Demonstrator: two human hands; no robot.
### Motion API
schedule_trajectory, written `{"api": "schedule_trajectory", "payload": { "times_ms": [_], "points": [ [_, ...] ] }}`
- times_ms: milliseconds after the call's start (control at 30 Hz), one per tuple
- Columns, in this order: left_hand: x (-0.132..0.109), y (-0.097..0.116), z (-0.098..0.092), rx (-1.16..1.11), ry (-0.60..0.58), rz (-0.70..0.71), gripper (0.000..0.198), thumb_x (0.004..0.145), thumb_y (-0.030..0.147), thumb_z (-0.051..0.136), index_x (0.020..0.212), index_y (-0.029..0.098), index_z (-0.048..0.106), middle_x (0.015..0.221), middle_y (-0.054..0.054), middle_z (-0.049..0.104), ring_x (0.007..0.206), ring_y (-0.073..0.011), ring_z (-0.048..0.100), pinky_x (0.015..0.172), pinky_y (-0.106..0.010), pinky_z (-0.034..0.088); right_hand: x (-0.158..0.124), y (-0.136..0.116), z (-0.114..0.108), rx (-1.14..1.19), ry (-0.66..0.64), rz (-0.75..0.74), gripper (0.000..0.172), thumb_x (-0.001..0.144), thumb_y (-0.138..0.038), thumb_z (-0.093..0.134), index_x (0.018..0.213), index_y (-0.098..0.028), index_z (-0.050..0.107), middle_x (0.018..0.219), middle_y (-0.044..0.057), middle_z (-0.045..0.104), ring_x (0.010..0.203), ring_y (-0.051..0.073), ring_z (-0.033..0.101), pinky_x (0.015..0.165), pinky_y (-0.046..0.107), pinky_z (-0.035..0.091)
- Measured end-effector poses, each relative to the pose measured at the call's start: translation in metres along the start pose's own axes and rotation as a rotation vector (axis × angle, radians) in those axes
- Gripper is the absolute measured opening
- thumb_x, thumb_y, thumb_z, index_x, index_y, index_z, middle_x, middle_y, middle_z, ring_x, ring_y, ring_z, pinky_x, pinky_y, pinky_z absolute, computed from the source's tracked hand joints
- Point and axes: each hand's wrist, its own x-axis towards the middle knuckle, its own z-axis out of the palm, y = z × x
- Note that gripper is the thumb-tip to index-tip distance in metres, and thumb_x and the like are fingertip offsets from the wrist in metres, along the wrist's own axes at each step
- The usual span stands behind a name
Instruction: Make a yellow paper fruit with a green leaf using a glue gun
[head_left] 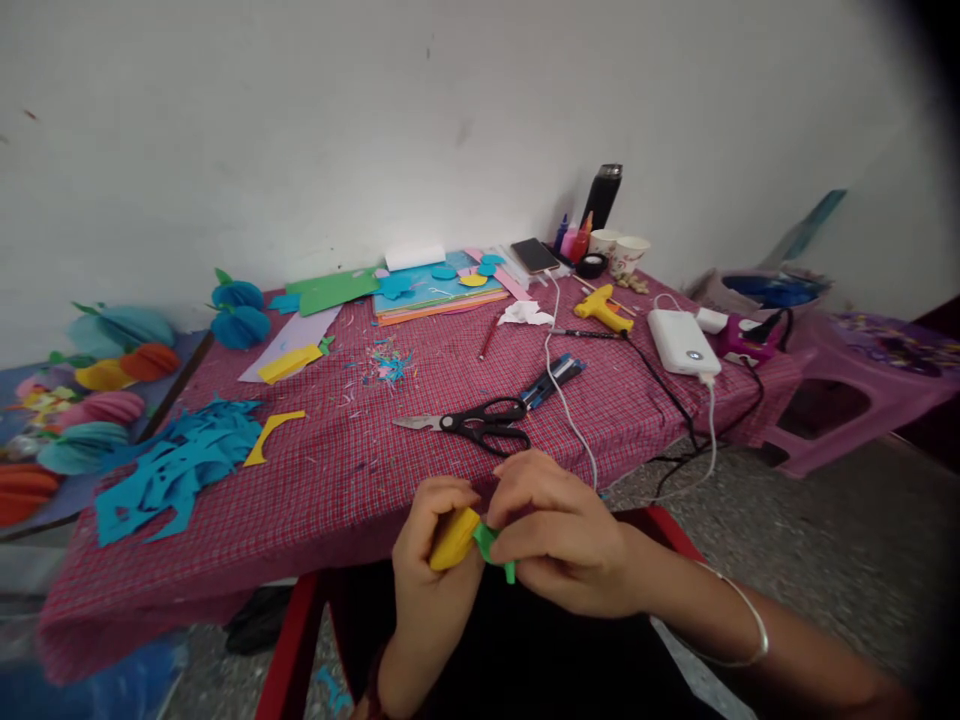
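My left hand [431,560] is closed around a yellow folded paper piece [454,540], held just off the table's front edge. Between the fingertips of my right hand [559,535] is a small green paper piece [487,543], pinched against the yellow piece's right end. Whether the two papers are joined there I cannot tell. Beyond my hands, black-handled scissors [469,424] lie on the checked tablecloth [360,470]. A blue utility knife [553,380] rests just behind the scissors' handles.
Blue paper scraps [187,455] lie at left, near finished paper pumpkins [240,325]. Paper sheets [334,290] stretch along the wall. To the right are a yellow glue gun [604,308], a white power bank [684,342], trailing cables, paper cups [630,253] and a black flask [602,195].
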Motion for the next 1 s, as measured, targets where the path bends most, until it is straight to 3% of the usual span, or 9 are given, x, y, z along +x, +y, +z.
{"api": "schedule_trajectory", "payload": {
  "times_ms": [433, 633, 767, 900, 1000],
  "points": [
    [-0.001, 0.004, 0.002, -0.15, -0.018, -0.123, 0.027, 0.08, 0.009, 0.067, 0.099, 0.028, 0.064, 0.096, 0.004, 0.066, 0.088, -0.0108, 0.064, 0.078, -0.018, 0.05, 0.002, -0.004, 0.001, -0.029, 0.012, -0.034, 0.019, 0.084, -0.004, 0.051, 0.092, -0.018, 0.06, 0.091, 0.004, 0.064, 0.089, 0.015, 0.061, 0.083, 0.035, 0.05],
    [-0.005, 0.007, -0.003, -0.257, -0.197, -0.351, 0.017, 0.088, 0.016, 0.062, 0.1, 0.027, 0.067, 0.09, 0.003, 0.066, 0.077, -0.0098, 0.059, 0.071, -0.018, 0.047, 0.001, -0.003, 0.001, -0.065, 0.003, -0.043, 0.016, 0.084, -0.003, 0.054, 0.091, -0.016, 0.061, 0.091, 0.005, 0.065, 0.088, 0.016, 0.06, 0.082, 0.035, 0.049],
    [-0.009, 0.002, -0.001, -0.493, -0.224, -0.518, 0.013, 0.086, 0.018, 0.065, 0.097, 0.024, 0.067, 0.083, 0.003, 0.062, 0.074, -0.0098, 0.054, 0.068, -0.018, 0.044, 0.0, -0.001, 0.001, -0.076, -0.003, -0.038, 0.016, 0.085, -0.004, 0.054, 0.093, -0.015, 0.061, 0.094, 0.006, 0.065, 0.089, 0.017, 0.059, 0.081, 0.036, 0.049],
    [-0.007, 0.005, 0.003, -0.79, -0.23, -0.554, 0.026, 0.078, 0.036, 0.074, 0.1, 0.024, 0.068, 0.083, 0.001, 0.06, 0.074, -0.0113, 0.053, 0.067, -0.02, 0.046, 0.001, -0.002, 0.001, -0.074, -0.007, -0.038, 0.012, 0.087, -0.007, 0.054, 0.092, -0.014, 0.062, 0.093, 0.007, 0.066, 0.088, 0.017, 0.059, 0.078, 0.036, 0.049],
    [-0.005, 0.011, 0.004, -0.844, -0.222, -0.54, 0.039, 0.079, 0.052, 0.069, 0.103, 0.022, 0.067, 0.086, -0.001, 0.058, 0.074, -0.012, 0.052, 0.067, -0.021, 0.046, 0.002, -0.004, 0.0, -0.099, -0.007, -0.045, 0.013, 0.086, -0.005, 0.055, 0.09, -0.014, 0.063, 0.09, 0.007, 0.066, 0.086, 0.017, 0.059, 0.078, 0.036, 0.049]
  ]
}}
